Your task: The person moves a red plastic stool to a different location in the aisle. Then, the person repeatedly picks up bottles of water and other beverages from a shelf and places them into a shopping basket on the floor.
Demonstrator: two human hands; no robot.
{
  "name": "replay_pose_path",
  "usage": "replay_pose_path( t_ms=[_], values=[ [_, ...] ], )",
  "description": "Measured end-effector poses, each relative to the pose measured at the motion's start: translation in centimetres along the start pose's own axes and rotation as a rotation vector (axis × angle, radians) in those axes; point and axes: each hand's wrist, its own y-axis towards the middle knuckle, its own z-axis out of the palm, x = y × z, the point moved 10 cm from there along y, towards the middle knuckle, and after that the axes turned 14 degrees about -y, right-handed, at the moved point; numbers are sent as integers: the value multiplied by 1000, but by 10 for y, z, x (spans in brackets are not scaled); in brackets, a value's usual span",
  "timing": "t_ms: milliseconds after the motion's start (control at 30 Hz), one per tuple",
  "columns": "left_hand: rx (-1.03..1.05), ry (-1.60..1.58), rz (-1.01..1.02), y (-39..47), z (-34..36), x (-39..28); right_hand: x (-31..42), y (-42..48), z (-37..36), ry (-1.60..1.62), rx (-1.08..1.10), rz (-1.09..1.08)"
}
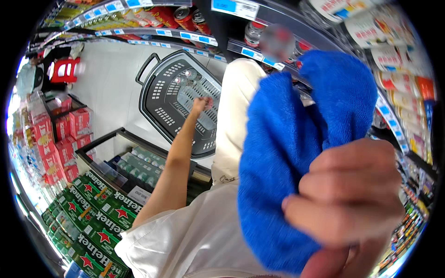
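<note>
Close to the camera, my right hand [347, 194] is closed around a bunched blue microfiber cloth [278, 166], which hides part of the shelf behind it. My left hand [201, 105] reaches down into a dark grey plastic shopping basket [149, 100] on the floor, its fingers curled. Something clear and pinkish shows at those fingers, too small to tell whether it is gripped. Clear plastic bottles [187, 79] with pale caps lie at the basket's far end. The basket's black handle [146, 67] sticks out on the left.
Store shelves [198, 37] with cans and clear red-capped bottles [254, 33] run along the front and right. Green Heineken cartons [104, 222] and a dark-framed bin [114, 146] stand at left. Farther off are red cartons [67, 149], a red stool [65, 70] and a person [29, 78].
</note>
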Motion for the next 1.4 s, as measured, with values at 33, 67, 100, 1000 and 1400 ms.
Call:
replay_pose_path(
  t_ms=[33, 67, 100, 1000, 1400],
  values=[
    [118, 65, 44, 0, 49, -21, 28, -9, -11, -128, -40, 43],
    [125, -51, 66, 17, 38, 21, 42, -15, -16, -157, -30, -7],
    [123, -173, 73, 16, 33, 42, 44, -22, -14, -167, -12, -43],
    [854, -181, 740, -381, 188, -323, -16, -150, 16, 93, -560, 353],
    [18, -435, 964, -341, 61, -349, -103, -124, 89, 211, -501, 531]
  ],
)
